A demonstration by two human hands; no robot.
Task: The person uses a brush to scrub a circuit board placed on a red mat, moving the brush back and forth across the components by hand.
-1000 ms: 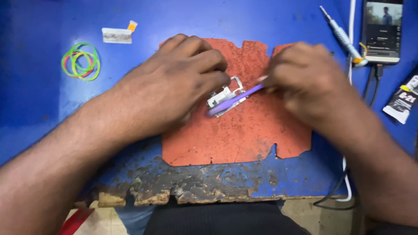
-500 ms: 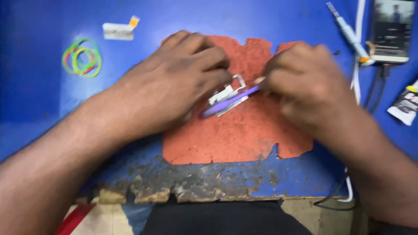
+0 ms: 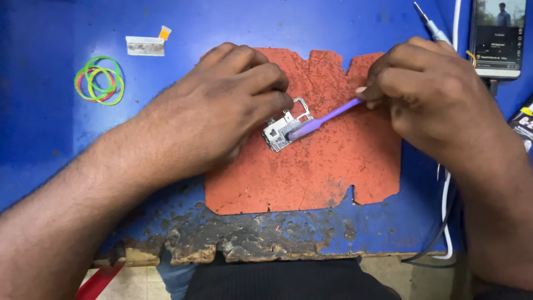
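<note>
Left hand (image 3: 222, 105) pins circuit board (image 3: 286, 130); right hand (image 3: 427, 89) brushes it.

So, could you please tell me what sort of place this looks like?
Probably a small phone repair bench. The left hand steadies a small circuit board on a worn orange mat, the right hand works it with a purple tool, and a precision screwdriver lies on the chipped blue table.

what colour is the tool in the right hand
Purple tool, seen best in the head view.

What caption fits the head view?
Left hand steadies a small circuit board on an orange mat; right hand applies a purple tool.
</note>
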